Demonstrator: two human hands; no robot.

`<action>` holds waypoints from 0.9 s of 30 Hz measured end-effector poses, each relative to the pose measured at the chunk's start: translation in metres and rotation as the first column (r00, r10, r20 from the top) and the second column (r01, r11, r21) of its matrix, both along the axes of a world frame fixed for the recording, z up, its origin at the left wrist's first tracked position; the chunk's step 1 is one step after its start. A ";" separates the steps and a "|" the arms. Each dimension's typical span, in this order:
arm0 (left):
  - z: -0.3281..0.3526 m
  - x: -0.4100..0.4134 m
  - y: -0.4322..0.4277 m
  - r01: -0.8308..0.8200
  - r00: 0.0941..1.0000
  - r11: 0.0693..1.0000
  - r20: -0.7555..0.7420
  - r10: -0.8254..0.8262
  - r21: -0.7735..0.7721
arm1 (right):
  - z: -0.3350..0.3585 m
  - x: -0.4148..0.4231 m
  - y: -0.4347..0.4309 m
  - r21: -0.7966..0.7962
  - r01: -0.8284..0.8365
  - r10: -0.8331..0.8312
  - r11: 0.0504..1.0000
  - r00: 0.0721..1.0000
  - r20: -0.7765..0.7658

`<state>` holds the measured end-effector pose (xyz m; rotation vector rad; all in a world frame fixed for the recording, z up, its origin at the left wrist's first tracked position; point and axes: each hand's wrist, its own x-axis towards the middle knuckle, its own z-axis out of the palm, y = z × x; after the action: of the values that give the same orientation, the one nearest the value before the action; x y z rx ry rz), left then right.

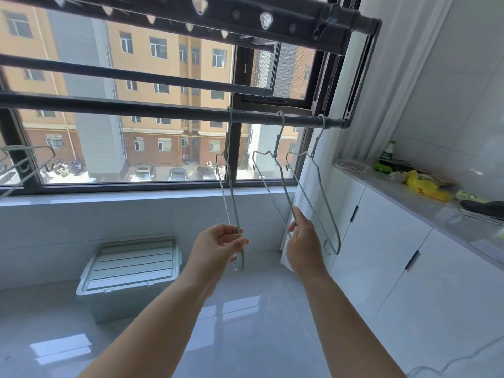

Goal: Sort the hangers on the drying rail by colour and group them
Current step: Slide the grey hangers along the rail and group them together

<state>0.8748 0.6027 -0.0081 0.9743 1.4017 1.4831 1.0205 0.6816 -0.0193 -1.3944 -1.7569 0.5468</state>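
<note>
bright tiled balcony room with a wide window point(136, 148) fills the frame, and the drying rail point(136, 106) crosses it from left to right. three pale wire hangers hang near the rail's right end: the left hanger point(228, 186), the middle hanger point(268, 186) and the right hanger point(319, 192). they look much alike in tint, so this group looks nearly gathered. another hanger point(27, 159) at the far left edge sits well apart and likely remains to be sorted. the left hand point(218, 244) curls round the left hanger's lower end. the right hand point(302, 241) pinches the middle hanger's lower wire; whether the right hanger's is in the pinch too, i cannot tell.
</note>
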 end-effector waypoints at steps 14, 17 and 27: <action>-0.004 0.005 0.009 -0.024 0.997 1.000 -0.068 0.024 0.007 | 0.000 0.005 0.005 -0.028 0.007 -0.007 1.000 1.000 -0.006; -0.009 0.004 0.010 -0.032 0.996 0.999 -0.087 0.033 0.012 | 0.001 0.003 0.003 -0.023 0.079 -0.078 0.997 0.995 0.068; -0.016 -0.004 0.004 -0.093 0.972 0.995 -0.213 0.101 0.047 | 0.026 -0.054 -0.051 0.430 -0.116 0.069 0.896 0.990 0.125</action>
<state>0.8709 0.6066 -0.0240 1.1305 1.6006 1.5144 0.9666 0.6303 0.0062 -1.0417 -1.8944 0.1096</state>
